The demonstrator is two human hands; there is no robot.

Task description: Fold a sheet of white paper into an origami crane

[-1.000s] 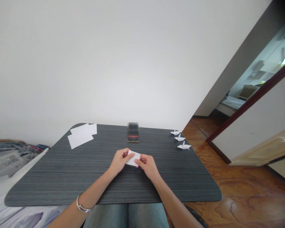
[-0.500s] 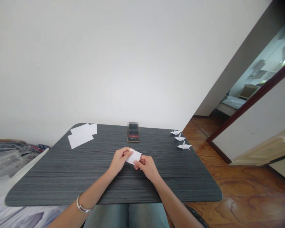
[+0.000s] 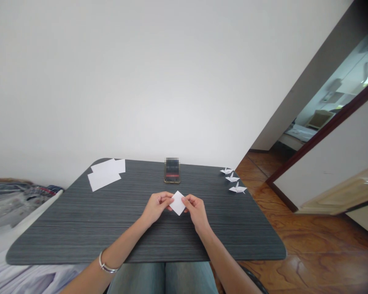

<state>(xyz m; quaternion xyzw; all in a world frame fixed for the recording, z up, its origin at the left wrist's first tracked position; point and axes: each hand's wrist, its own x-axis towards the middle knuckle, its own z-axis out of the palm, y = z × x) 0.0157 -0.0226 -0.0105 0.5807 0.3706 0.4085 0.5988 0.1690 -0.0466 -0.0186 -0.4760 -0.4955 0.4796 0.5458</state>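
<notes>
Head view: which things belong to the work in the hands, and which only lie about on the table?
In hand: folded white paper, pinched between left hand and right hand.
Lying about: blank paper sheets, phone, three paper cranes, all on the grey table.

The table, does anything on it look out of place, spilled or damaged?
Nothing stands out. The left hand and right hand pinch a small white paper square; loose sheets, a phone and three paper cranes sit tidily on the table.

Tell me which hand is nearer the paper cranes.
Right. The right hand is left of the paper cranes; the left hand, across the white paper square both hold, is farther left.
</notes>
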